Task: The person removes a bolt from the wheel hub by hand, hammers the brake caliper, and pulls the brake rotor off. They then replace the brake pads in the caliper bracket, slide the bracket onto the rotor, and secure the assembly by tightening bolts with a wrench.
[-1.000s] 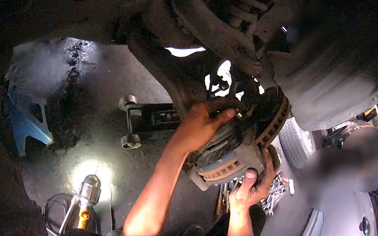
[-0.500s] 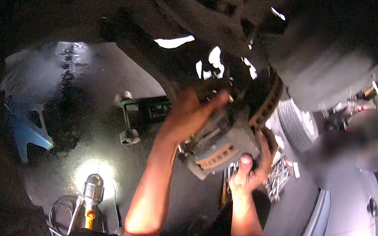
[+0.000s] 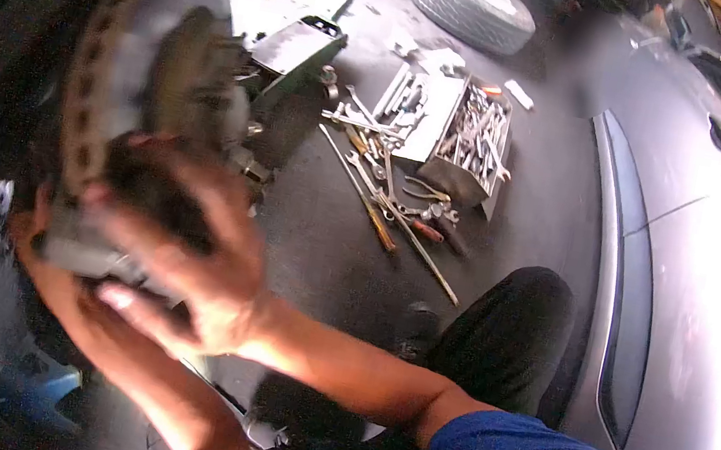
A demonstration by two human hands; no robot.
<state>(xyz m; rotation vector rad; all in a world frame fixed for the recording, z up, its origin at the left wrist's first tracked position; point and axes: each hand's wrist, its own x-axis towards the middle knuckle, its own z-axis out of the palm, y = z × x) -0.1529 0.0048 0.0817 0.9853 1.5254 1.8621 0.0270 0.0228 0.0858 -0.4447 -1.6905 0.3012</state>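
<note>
On the left of the head view stands a brake disc, a vented rotor with a rusty slotted rim around a grey face. At its lower edge sits a brake caliper, blurred and partly covered by my hands. My right hand is wrapped round the caliper's near side, thumb below and fingers above. My left hand reaches in from beneath, behind the caliper; only a little of it shows, against the caliper's far side. Most of its fingers are hidden.
An open toolbox full of wrenches stands on the floor, with loose tools beside it. Behind are a tyre and a floor jack. A silver car door rises at the right. A blue stand is at lower left.
The view has swung to the right, bringing the toolbox and loose tools into fuller sight. The disc, caliper and both hands now appear farther left. My hands remain at the caliper.
</note>
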